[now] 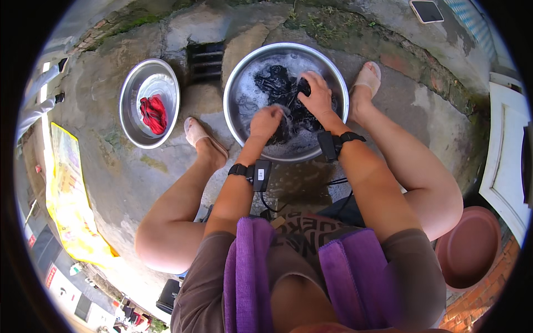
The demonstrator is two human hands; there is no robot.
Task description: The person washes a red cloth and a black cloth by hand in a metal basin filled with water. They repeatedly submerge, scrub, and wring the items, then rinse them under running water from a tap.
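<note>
A wide metal basin (233,125) of sudsy water stands between my feet, with wet black cloth (275,83) bunched inside it. My right hand (317,95) is over the right part of the cloth, thumb and fingers on either side of a dark fold. Lower and to the left, my left hand (265,121) has its fingers curled above the cloth near some splashing water. Whether cloth is caught in those left fingers is hard to see. Black devices are strapped to both wrists.
Left of my foot, a smaller metal basin (127,120) holds a red and dark cloth (154,114). A drain grate (206,62) lies between the basins. A phone (427,11) rests at upper right. A reddish-brown tub (468,249) is at lower right. Another person's legs (39,95) show at far left.
</note>
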